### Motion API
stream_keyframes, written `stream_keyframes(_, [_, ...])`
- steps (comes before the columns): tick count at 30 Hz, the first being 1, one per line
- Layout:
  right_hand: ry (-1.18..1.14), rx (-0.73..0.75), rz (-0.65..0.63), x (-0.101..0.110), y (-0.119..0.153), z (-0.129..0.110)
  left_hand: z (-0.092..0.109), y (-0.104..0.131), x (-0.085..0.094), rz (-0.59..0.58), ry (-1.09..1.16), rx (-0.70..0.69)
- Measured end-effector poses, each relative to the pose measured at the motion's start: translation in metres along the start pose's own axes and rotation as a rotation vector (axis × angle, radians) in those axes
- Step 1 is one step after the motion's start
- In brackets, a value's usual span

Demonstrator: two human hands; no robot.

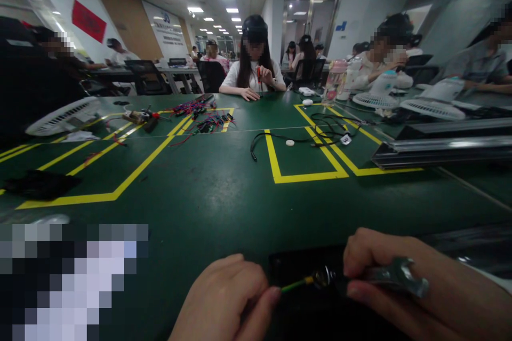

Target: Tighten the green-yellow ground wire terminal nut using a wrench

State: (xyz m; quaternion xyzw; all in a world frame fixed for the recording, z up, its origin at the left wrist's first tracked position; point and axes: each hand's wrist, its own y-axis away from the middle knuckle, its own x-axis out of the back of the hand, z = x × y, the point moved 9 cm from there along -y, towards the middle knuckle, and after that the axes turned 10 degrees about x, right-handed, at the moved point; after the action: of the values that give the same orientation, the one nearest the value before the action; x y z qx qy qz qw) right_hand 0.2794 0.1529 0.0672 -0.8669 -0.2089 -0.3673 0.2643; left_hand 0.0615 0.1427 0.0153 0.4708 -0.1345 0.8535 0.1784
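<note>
My left hand [236,298] is closed at the lower middle, thumb and finger pinching a thin green wire [294,285]. The wire runs right to a yellowish end beside a small shiny metal fitting [325,276], whose exact kind is too dark to tell. My right hand [392,277] is closed on a silver wrench [404,276]; its open jaw points right, and the other end lies near the fitting. Beneath both hands is a dark black object [308,255] on the green table [216,207], its outline hard to make out.
Dark metal profiles [444,149] lie at the right. Black cables [280,137] and a white round piece [290,143] lie ahead. Bundles of coloured wires [208,122] sit farther left, near a white fan [64,116]. Across the table a person [256,63] holds an orange-handled tool.
</note>
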Motion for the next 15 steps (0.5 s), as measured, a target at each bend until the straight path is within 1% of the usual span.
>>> stream_keyframes(7, [0.022, 0.021, 0.041, 0.0, -0.0006, -0.0036, 0.0011, -0.001, 0.0009, 0.007, -0.014, 0.017])
stream_keyframes(12, [0.06, 0.008, 0.03, -0.0041, 0.001, -0.0012, 0.0019, -0.002, 0.0015, 0.016, -0.011, 0.012])
stream_keyframes(15, [0.043, 0.055, 0.038, -0.0025, -0.0024, -0.0064, 0.0012, -0.0023, 0.0011, 0.016, 0.001, 0.009])
